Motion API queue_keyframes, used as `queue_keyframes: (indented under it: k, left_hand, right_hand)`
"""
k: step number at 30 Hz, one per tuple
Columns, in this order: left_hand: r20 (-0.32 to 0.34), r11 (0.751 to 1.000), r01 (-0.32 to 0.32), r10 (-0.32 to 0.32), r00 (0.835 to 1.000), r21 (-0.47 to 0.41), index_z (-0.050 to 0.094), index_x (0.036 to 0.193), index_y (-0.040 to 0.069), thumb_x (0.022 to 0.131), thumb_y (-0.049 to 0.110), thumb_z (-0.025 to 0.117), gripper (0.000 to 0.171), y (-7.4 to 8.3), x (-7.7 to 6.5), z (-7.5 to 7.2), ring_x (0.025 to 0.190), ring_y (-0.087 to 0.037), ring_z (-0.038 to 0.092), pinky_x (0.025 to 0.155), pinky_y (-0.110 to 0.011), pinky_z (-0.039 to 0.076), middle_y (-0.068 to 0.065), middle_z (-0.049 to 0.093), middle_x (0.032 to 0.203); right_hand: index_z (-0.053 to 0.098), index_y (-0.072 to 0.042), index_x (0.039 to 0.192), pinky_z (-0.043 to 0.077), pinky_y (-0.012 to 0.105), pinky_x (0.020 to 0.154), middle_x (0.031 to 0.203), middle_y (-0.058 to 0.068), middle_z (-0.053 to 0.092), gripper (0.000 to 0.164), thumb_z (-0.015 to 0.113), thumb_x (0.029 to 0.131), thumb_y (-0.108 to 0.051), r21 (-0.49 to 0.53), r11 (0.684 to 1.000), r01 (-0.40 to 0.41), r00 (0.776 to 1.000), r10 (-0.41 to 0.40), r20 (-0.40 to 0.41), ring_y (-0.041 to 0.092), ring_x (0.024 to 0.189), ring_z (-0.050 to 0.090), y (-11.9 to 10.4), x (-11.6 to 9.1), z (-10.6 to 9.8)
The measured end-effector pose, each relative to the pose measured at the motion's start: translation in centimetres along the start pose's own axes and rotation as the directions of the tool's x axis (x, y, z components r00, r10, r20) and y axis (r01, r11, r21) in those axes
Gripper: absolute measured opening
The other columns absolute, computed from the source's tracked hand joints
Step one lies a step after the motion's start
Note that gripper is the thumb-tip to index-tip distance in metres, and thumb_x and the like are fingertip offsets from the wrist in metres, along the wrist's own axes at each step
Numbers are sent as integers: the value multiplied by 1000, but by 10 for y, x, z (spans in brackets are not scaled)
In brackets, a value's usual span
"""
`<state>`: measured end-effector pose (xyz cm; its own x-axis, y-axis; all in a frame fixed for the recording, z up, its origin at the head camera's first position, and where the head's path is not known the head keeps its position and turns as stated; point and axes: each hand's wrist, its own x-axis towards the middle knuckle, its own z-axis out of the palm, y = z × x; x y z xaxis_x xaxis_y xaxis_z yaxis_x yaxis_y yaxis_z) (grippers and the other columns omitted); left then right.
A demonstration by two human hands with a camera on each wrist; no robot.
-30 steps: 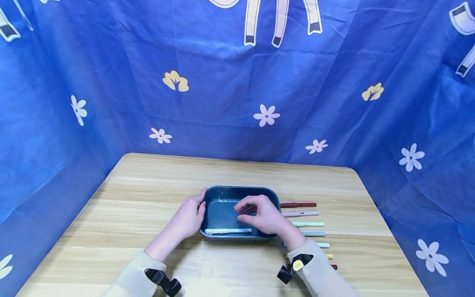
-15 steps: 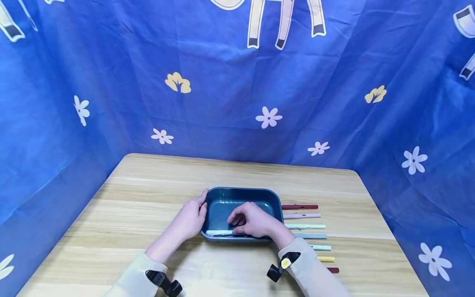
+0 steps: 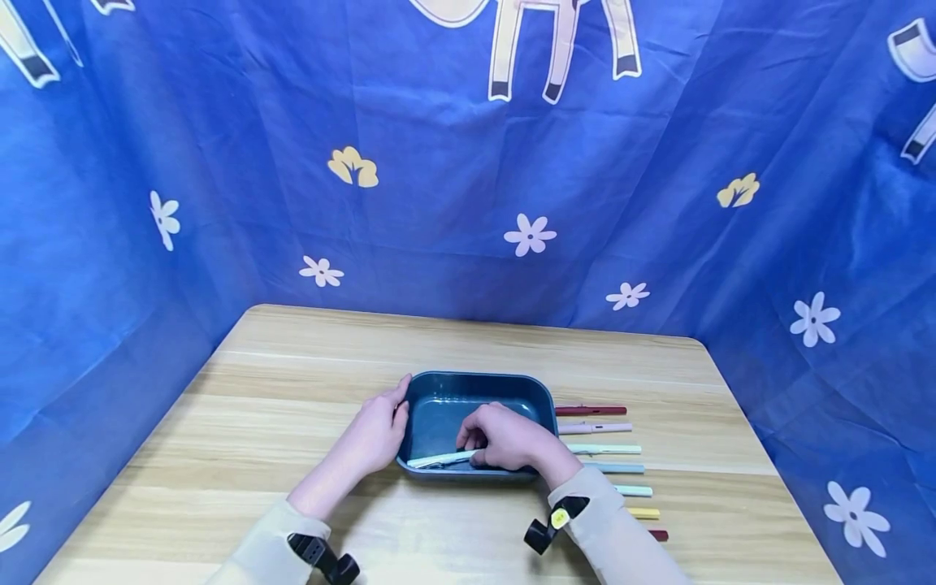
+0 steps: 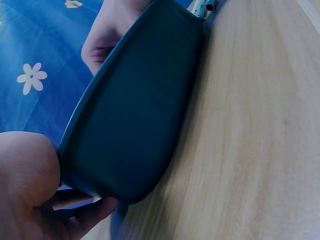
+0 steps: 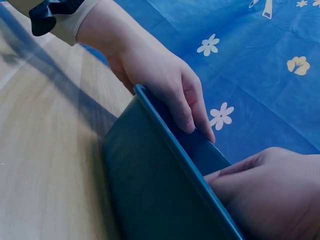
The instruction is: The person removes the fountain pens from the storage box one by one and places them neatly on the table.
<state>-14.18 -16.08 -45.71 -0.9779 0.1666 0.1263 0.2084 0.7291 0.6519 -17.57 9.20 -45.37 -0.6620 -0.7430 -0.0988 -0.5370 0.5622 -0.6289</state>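
A dark teal rectangular box point(image 3: 431, 406) stands on the table. My left hand point(image 3: 382, 431) holds its left end, thumb at the rim; the left wrist view shows the same hand point(image 4: 30, 190) at the corner of the box wall point(image 4: 130, 110). Inside the box, along its near side, lies a pale blue pen point(image 3: 439, 461) with a clip. My right hand point(image 3: 504, 439) reaches over the right part of the box and pinches the pen's right end, which slants up slightly. In the right wrist view the box wall hides the right hand's point(image 5: 275, 190) fingertips and the pen.
Right of the box lie several pens in a column, among them a dark red pen point(image 3: 595, 411), a lilac pen point(image 3: 600, 427), a mint pen point(image 3: 607, 448) and a yellow pen point(image 3: 645, 513). My right forearm covers some of them. A blue patterned curtain point(image 3: 439, 268) borders the wooden table point(image 3: 292, 366).
My right hand has moved down and left into the box and taken hold of the pen, whose right end has tilted up a little. The left hand keeps holding the box.
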Motion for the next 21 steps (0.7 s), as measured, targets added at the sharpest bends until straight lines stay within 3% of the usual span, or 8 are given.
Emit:
queue_keyframes:
  k: [5, 14, 21]
  left_hand:
    - [0, 1000, -2, 2, 1000, 4, 38, 159, -8, 110, 6, 49, 52, 0, 0, 0, 139, -44, 51, 116, -57, 40, -33, 51, 150]
    - [-12, 1000, -22, 23, 1000, 16, 40, 157, -9, 109, 5, 49, 52, 0, 0, 2, 138, -44, 53, 115, -57, 41, -33, 53, 149]
    - [-9, 1000, -25, 25, 1000, 16, 39, 157, -10, 109, 5, 49, 52, 0, 0, 1, 138, -45, 52, 116, -57, 41, -34, 52, 149]
  right_hand:
    - [79, -16, 99, 57, 21, 78, 90, -15, 70, 20, 79, 91, 1, 68, 995, 77, 995, -73, -64, 3, 84, 64, 3, -1, -7]
    - [82, -12, 94, 57, 25, 87, 99, -11, 74, 9, 81, 93, -3, 106, 973, 205, 964, -182, -196, 5, 97, 67, 1, -10, -17]
    - [83, -13, 97, 58, 27, 73, 101, -10, 76, 9, 81, 93, -5, 125, 961, 247, 941, -207, -267, 5, 95, 67, 1, -20, -20]
